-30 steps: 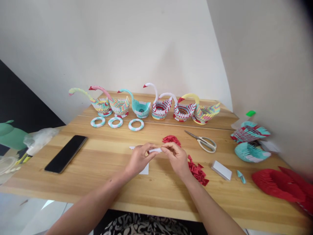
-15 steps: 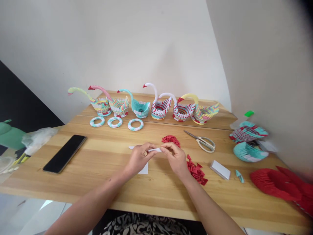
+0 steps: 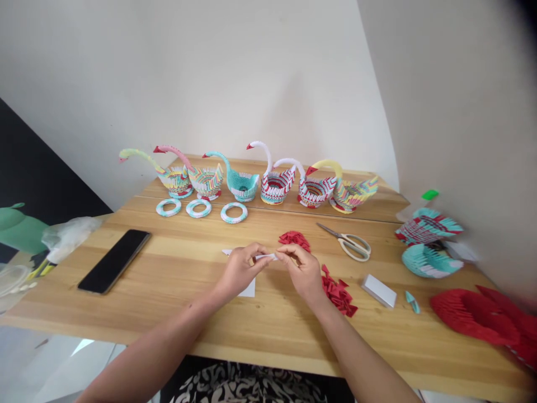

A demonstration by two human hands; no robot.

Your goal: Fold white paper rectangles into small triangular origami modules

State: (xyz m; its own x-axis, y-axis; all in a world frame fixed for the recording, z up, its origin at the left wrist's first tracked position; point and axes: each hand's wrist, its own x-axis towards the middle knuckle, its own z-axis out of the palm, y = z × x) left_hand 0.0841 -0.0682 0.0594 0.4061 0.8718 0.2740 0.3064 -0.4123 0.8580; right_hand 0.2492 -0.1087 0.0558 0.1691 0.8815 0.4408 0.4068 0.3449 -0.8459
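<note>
Between my two hands is a small folded strip of white paper (image 3: 265, 256), pinched at its left end by my left hand (image 3: 243, 270) and at its right end by my right hand (image 3: 302, 271). Both hands are closed, thumbs against fingers, just above the table. A white sheet of paper (image 3: 249, 289) lies under my left hand, partly hidden by it. Beyond my right hand is a small heap of red folded paper pieces (image 3: 294, 239). Another red heap (image 3: 339, 293) lies beside my right wrist.
Folded-paper swans (image 3: 243, 186) stand along the back, with three paper rings (image 3: 234, 213) before them. A phone (image 3: 114, 262) lies left. To the right are scissors (image 3: 351, 245), a stack of white paper (image 3: 379, 290), a teal folded piece (image 3: 412, 302) and red paperwork (image 3: 474, 316).
The view has shifted very slightly. My hands keep the same pinch on the white paper strip, and nothing on the table has moved.
</note>
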